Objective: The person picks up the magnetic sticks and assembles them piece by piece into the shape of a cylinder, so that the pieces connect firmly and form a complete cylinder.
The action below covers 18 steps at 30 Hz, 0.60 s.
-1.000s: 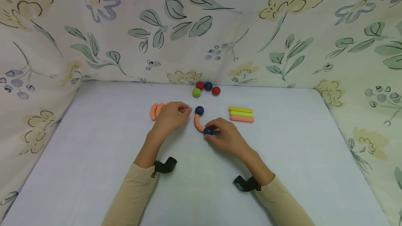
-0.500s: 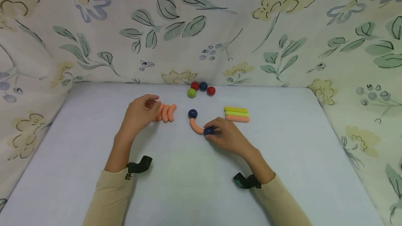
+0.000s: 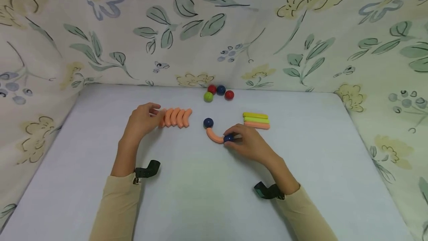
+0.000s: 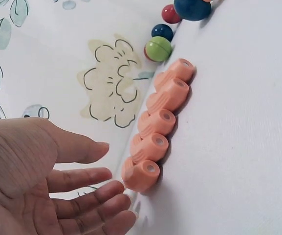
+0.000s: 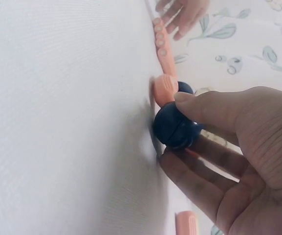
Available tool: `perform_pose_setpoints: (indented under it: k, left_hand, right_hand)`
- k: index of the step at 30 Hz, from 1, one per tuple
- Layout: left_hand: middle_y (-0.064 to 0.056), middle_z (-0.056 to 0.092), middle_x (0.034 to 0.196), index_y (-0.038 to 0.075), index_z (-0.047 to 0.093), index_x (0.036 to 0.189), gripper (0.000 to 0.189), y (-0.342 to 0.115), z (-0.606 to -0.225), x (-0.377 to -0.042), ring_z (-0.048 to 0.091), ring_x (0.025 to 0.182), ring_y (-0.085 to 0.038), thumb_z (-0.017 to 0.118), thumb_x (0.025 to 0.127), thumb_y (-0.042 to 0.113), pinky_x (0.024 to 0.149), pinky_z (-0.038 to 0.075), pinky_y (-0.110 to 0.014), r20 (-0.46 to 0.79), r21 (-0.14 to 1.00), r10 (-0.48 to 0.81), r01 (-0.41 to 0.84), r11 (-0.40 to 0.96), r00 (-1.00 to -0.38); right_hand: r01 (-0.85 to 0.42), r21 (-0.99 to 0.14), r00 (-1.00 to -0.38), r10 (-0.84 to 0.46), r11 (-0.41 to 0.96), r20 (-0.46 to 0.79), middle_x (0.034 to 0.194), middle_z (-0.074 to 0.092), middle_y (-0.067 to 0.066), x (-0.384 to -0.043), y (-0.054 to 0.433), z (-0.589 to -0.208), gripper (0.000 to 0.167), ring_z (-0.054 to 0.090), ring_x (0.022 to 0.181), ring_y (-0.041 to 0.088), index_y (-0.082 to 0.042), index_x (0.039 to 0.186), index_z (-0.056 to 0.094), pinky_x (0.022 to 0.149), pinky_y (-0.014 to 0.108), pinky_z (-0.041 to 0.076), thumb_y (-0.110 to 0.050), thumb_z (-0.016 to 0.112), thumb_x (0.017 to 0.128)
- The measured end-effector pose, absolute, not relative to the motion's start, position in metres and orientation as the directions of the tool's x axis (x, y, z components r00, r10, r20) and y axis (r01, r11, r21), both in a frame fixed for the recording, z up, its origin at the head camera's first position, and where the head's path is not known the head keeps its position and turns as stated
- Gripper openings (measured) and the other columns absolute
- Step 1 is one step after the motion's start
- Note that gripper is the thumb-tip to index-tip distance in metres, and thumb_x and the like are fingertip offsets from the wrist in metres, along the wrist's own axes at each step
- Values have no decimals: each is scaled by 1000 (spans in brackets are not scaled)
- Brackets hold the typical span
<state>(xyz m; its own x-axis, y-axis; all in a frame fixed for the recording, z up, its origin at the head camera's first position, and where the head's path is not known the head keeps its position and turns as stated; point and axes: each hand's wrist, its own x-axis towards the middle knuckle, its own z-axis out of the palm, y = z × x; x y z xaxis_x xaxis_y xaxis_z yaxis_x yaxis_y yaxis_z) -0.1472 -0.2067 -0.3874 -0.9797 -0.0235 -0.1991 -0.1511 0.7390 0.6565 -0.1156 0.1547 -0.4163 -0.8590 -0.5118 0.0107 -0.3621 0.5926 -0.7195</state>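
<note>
- The near dark-blue ball (image 3: 228, 138) is pinched between the thumb and fingers of the right hand (image 3: 249, 142), low over the table (image 3: 197, 196).
- One end of a curved orange piece (image 3: 214, 136) is met by that ball; its other end is met by a far dark-blue ball (image 3: 208, 122), so a short curved chain is formed near the middle of the table. Whether both joints are fully seated cannot be told.
- The fingers of the left hand (image 3: 143, 119) are loosely spread, with nothing held between them; they are placed just beside the nearest piece (image 4: 143, 175) in a row of five spare curved pieces (image 3: 174, 116). Whether it is touched cannot be told.
- The step in hand is judged to be the steadying of the chain by its near ball while a further curved piece is sought.
- For the next move, the nearest piece would need to be pinched by the left hand, lifted without its neighbours being knocked, and turned so that one end is faced toward the held ball.
- A firm hold on that ball would be called for, lest the chain be swung.
</note>
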Motion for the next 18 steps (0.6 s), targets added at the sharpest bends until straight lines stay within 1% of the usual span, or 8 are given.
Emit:
perform_pose_setpoints:
  k: [6,9,11,14,17,18]
  left_hand:
    - [-30,68,134,-8,61,140,52,-203,-397,-152,66,120,-44,57,106,32,92,57,-51,-215,611,-29,-157,776,-976]
    - [-28,70,130,-7,64,137,49,-201,-400,-153,67,115,-42,58,105,29,87,57,-46,-218,598,-52,-175,782,-975]
    - [-27,71,128,-5,65,136,48,-202,-401,-153,70,110,-39,58,105,30,80,57,-40,-220,594,-76,-195,780,-973]
    - [-25,73,123,-3,67,134,48,-205,-400,-152,71,99,-34,58,104,33,68,52,-30,-212,594,-111,-218,774,-971]
    - [-24,73,117,-3,69,130,46,-205,-401,-152,70,91,-30,60,103,33,63,47,-25,-206,598,-130,-230,768,-970]
    - [-23,74,116,-3,70,128,45,-204,-402,-152,69,91,-30,60,103,33,63,47,-25,-204,599,-131,-229,767,-970]
  right_hand:
    - [-343,-720,-862,-506,604,-14,121,77,6,-116,165,-417,28,73,116,23,-7,123,74,99,38,62,-10,79,96]
    - [-353,-734,-854,-521,580,-1,122,76,8,-115,168,-418,28,73,116,24,-6,123,74,99,39,62,-8,78,95]
    - [-370,-738,-847,-532,564,18,123,75,9,-115,168,-418,28,72,115,24,-6,123,74,99,40,61,-8,79,95]
    - [-379,-736,-844,-535,561,27,122,73,7,-116,166,-417,29,72,113,22,-7,123,74,100,40,61,-9,80,94]
    - [-377,-720,-847,-532,582,13,121,73,7,-117,166,-415,29,72,111,21,-8,123,75,98,40,61,-10,80,94]
    - [-372,-716,-849,-529,591,4,120,73,7,-117,167,-414,30,73,111,21,-8,124,75,97,40,62,-10,80,94]
